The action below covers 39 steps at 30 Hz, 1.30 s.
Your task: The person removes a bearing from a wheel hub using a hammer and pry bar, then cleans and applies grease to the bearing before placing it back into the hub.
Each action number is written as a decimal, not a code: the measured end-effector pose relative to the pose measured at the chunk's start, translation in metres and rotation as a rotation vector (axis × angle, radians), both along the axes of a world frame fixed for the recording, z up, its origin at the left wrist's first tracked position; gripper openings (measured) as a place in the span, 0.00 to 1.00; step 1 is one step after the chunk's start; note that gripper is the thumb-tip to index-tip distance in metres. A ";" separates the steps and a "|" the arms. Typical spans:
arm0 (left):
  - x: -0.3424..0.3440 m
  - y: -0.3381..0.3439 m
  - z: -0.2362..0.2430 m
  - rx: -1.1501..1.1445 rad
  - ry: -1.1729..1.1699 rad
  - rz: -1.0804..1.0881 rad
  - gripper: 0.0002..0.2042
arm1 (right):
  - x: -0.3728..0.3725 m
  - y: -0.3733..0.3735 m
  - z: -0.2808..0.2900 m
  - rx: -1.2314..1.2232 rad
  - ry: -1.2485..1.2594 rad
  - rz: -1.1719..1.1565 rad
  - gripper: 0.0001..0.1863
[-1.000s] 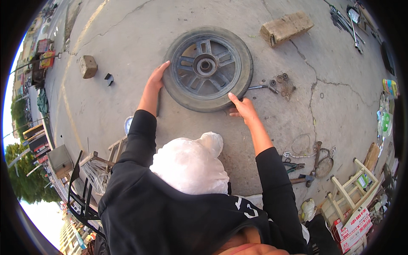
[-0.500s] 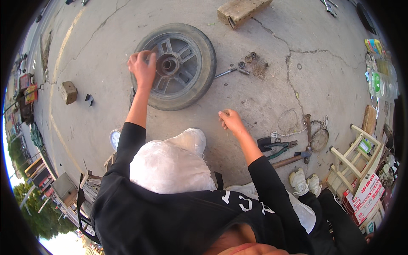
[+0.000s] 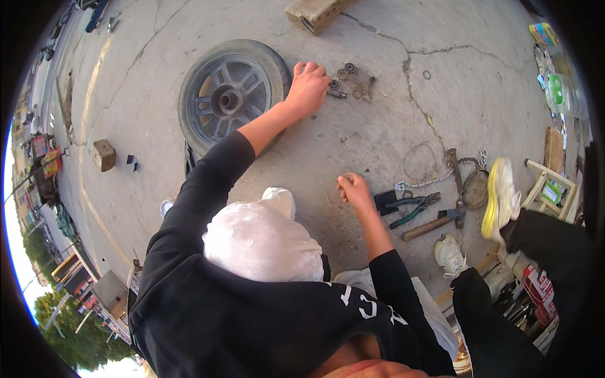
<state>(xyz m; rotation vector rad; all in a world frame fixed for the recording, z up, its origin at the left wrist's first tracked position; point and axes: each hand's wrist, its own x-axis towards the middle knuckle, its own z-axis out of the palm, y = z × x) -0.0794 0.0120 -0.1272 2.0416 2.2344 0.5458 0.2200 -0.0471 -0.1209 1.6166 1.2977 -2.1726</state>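
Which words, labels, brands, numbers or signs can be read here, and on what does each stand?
Black top: large white characters, partly folded; not copied here.
Red panel: white marks, too blurred to read.
Green labels: too small to read.
Yellow pack: print too small to read.

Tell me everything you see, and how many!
wheel: 1, grey-black, upper left
large block: 1, brown, top middle
small block: 1, tan, left
ring-shaped parts: several, dark, right of wheel
pliers: 1, green-handled, right of centre
hammers: at least 1, brown-handled, below pliers
wooden frame: 1, pale, far right
another person's shoes: 2, whitish, lower right
edge clutter: uncountable, mixed colours, both sides
left hand: 1, black-sleeved, at wheel's right edge
right hand: 1, black-sleeved, left of pliers
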 end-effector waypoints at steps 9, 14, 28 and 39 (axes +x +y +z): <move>-0.014 0.033 -0.012 -0.177 0.118 -0.255 0.15 | 0.016 -0.018 -0.005 -0.014 0.014 -0.055 0.11; -0.018 0.038 -0.019 -0.148 0.157 -0.352 0.18 | 0.020 -0.019 -0.009 0.007 0.041 -0.062 0.10; 0.007 0.003 0.018 -0.271 -1.435 0.156 0.19 | 0.013 0.001 0.008 0.035 0.012 -0.099 0.11; 0.054 -0.060 0.041 -0.177 -2.651 -0.149 0.24 | -0.033 0.040 0.079 0.175 0.204 -0.226 0.10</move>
